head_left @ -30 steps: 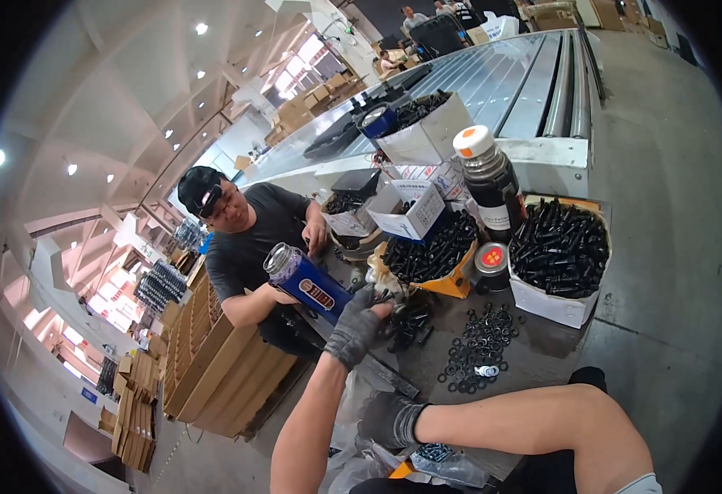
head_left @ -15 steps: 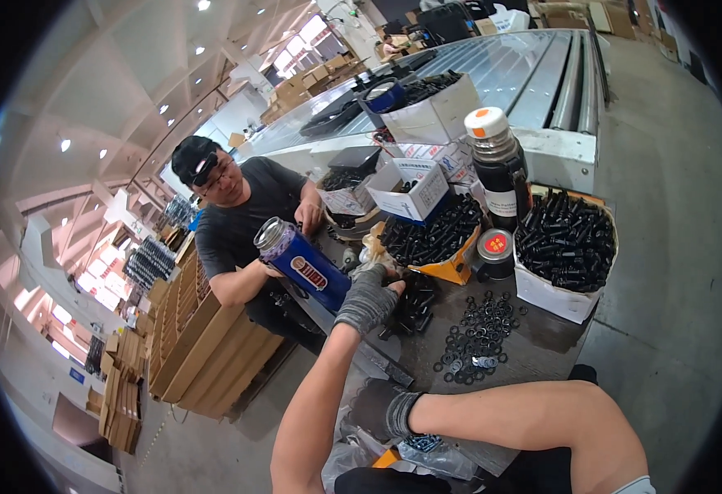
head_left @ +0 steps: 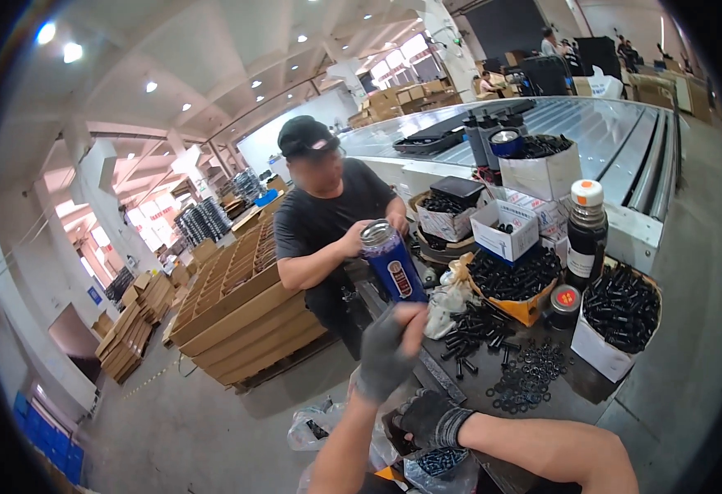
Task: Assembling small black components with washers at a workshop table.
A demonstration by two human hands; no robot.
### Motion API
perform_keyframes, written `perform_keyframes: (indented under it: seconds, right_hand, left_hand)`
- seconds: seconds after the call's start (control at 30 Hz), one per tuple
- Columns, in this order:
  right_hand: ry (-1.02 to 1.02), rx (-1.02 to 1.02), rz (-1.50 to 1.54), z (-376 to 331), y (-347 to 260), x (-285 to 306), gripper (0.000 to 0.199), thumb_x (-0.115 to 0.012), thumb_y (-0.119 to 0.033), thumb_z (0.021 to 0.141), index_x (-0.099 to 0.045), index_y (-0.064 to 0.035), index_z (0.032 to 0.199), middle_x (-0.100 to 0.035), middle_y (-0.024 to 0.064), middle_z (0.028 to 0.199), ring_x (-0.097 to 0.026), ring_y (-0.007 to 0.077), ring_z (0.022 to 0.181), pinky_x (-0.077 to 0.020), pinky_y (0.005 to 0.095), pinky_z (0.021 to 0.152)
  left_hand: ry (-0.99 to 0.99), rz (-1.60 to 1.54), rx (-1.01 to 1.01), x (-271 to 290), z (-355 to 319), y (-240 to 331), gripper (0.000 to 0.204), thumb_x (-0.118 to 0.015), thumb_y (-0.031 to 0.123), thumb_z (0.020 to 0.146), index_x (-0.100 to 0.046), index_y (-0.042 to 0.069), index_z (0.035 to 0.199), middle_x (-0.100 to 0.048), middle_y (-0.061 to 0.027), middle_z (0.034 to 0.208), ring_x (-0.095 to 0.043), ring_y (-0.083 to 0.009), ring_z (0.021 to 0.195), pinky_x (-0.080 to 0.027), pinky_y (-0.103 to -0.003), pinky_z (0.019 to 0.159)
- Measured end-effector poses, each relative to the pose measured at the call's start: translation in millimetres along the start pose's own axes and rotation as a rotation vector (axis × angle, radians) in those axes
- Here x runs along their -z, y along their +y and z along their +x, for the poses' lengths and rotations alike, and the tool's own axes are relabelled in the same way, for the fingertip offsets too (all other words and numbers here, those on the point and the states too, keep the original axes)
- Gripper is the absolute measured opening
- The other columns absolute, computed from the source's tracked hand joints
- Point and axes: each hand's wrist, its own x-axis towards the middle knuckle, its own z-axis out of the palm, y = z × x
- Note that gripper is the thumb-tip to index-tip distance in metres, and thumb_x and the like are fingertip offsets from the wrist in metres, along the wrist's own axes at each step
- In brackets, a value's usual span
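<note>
My left hand (head_left: 387,354), in a grey glove with bare fingertips, hovers in front of a tall blue can (head_left: 395,267) with a silver top. Its fingers are blurred but curled together against the thumb; whatever they hold cannot be made out. Lower down, my right hand (head_left: 428,421) in a dark glove is closed at the table's near edge, above a plastic bag of small metal parts (head_left: 439,463). Its grip is hidden. Loose black bolts (head_left: 480,333) and a spread of black washers (head_left: 530,375) lie on the dark tabletop beyond it.
Boxes of black bolts (head_left: 620,309) crowd the right and back, with a black flask (head_left: 585,239) and a small round jar (head_left: 564,305). A co-worker (head_left: 328,198) sits across. Cardboard trays (head_left: 229,305) are stacked left. A roller conveyor (head_left: 624,148) stands behind.
My left hand has pulled back from the bolt pile toward me. My view has turned leftward, so the table appears farther right. The right hand stays low at the near edge.
</note>
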Motion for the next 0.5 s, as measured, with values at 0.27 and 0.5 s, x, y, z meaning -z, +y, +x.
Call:
perform_keyframes:
  seconds: [0.27, 0.5]
  right_hand:
    - [0.027, 0.060, -0.083, 7.0, -7.5, -3.3, 0.023, -0.066, -0.033, 0.077, -0.070, -0.0131, 0.088, -0.069, 0.0118, 0.091, -0.067, 0.0309, 0.089, -0.0500, 0.0463, 0.081]
    - [-0.126, 0.006, -0.185, 3.8, -3.0, 6.2, 0.025, -0.062, -0.032, 0.084, -0.068, -0.0128, 0.098, -0.067, 0.0107, 0.098, -0.064, 0.0295, 0.095, -0.0437, 0.0447, 0.091]
  left_hand:
    - [0.651, 0.076, 0.799, 60.0, -306.8, -202.5, 0.034, -0.057, 0.034, 0.099, -0.061, 0.007, 0.078, -0.051, 0.0031, 0.061, -0.046, -0.0063, 0.056, -0.037, -0.024, 0.050]
    - [0.537, -0.179, 0.810, 87.2, -288.8, -193.9, 0.030, -0.053, 0.024, 0.102, -0.067, 0.001, 0.089, -0.051, 0.0021, 0.062, -0.046, -0.0071, 0.057, -0.037, -0.027, 0.052]
